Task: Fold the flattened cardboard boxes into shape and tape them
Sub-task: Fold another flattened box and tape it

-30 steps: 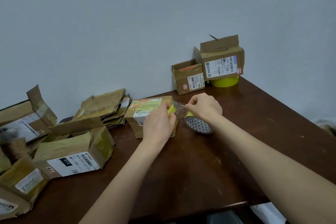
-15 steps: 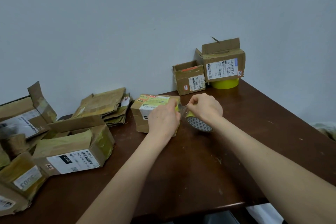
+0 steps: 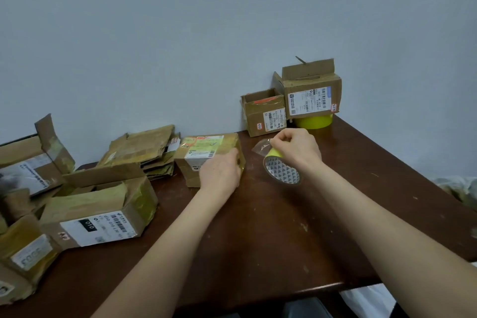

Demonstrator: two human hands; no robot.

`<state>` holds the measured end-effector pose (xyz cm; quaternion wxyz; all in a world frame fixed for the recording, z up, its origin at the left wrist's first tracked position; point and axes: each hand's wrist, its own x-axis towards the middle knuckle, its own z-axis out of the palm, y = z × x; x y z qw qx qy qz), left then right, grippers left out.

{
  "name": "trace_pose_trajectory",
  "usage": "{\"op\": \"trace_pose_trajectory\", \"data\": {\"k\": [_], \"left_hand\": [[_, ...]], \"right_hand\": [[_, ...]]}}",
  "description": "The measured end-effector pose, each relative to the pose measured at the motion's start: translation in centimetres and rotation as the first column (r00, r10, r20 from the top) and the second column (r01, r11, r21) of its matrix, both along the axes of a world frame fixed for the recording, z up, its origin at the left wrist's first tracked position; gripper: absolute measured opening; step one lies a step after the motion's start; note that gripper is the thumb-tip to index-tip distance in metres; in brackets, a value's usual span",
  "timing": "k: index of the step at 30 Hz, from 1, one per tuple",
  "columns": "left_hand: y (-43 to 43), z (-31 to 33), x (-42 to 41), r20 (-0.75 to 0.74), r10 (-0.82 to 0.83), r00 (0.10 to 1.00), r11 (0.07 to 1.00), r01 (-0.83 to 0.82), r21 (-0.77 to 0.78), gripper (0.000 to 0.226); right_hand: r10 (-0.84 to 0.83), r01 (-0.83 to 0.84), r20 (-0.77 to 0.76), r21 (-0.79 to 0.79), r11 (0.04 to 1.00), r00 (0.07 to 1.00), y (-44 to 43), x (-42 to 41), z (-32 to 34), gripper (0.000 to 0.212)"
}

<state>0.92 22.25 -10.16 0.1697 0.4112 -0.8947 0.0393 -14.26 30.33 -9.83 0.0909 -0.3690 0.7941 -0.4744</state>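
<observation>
Tape roll [image 3: 282, 171] tilts over the desk [image 3: 258, 240], the right hand [image 3: 296, 148] pinching its top and peeled end. Folded box [image 3: 206, 152] lies just beside at nine o'clock, long axis running nine to three; the left hand [image 3: 219, 173], nearer, grips its right end.

On the bench [image 3: 284, 240] a folded box [image 3: 204, 155] sits centre, a tape roll [image 3: 282, 173] just right, flattened boxes [image 3: 144, 148] behind-left. At the back an open box [image 3: 262, 115] stands left of a larger box [image 3: 311, 91] atop a second roll [image 3: 313, 122].
</observation>
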Motion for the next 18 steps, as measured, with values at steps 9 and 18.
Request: {"op": "trace_pose_trajectory", "data": {"k": [9,18], "left_hand": [[3.7,-5.3,-0.4,-0.066,-0.109,0.992,0.971,0.121,0.207,0.016],[5.2,1.9,-5.7,-0.385,-0.351,0.854,0.936,0.333,-0.115,0.037]], "right_hand": [[-0.081,0.096,0.101,-0.154,0.984,0.992,2.4,-1.6,-0.5,0.014],[-0.134,0.122,-0.033,-0.246,0.962,0.990,5.4,-2.8,-0.4,0.011]]}}
